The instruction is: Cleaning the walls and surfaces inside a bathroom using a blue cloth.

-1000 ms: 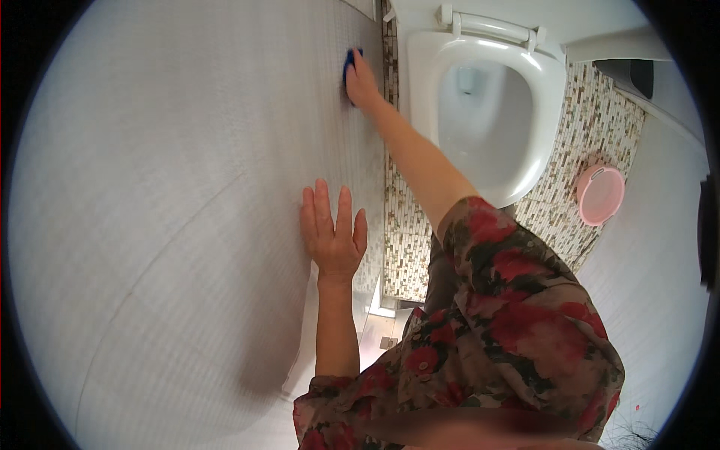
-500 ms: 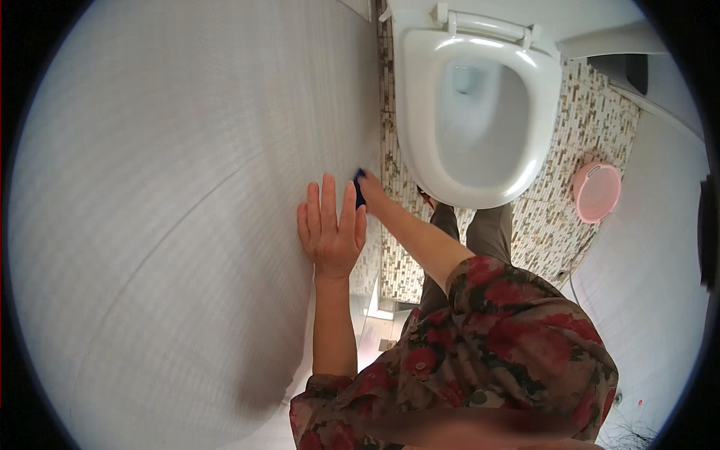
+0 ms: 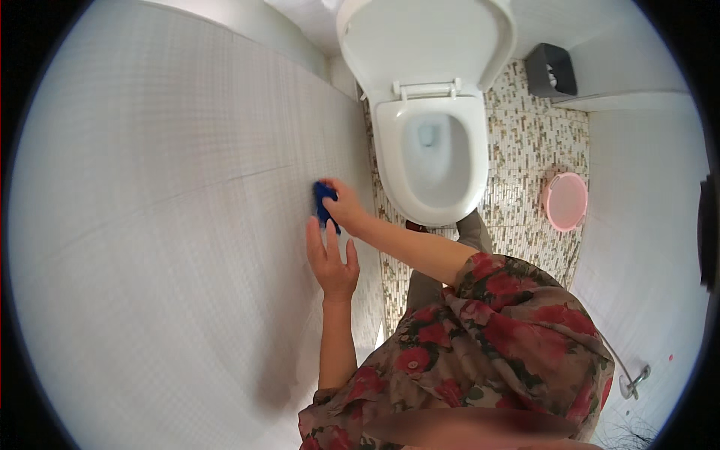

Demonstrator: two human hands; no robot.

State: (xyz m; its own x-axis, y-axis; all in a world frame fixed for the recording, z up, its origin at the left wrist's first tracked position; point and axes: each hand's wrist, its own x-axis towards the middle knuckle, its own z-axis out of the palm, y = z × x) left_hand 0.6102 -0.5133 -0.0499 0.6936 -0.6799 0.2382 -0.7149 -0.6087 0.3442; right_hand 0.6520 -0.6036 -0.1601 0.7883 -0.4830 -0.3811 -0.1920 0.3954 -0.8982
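Observation:
A dark blue cloth (image 3: 325, 204) is bunched under my right hand (image 3: 343, 206), whose fingers are closed on it against the pale wall (image 3: 187, 247) at the left. Just below the cloth, my left hand (image 3: 334, 262) is raised at the same wall with fingers apart and nothing in it. Its fingertips come close to the cloth's lower end; I cannot tell whether they touch. Beside my right forearm stands a white toilet (image 3: 480, 157) with its seat down and its lid up.
Past the toilet, a dark grey bin (image 3: 538, 75) with something white inside stands by the far right wall. A pink basin (image 3: 549, 214) rests on the mosaic floor (image 3: 517, 180) at the right. A metal fixture (image 3: 634, 382) is on the right wall.
My right hand has moved left and higher up the wall with the blue cloth. My left hand is a little lower in view. The view has shifted, showing the raised lid and the whole bin.

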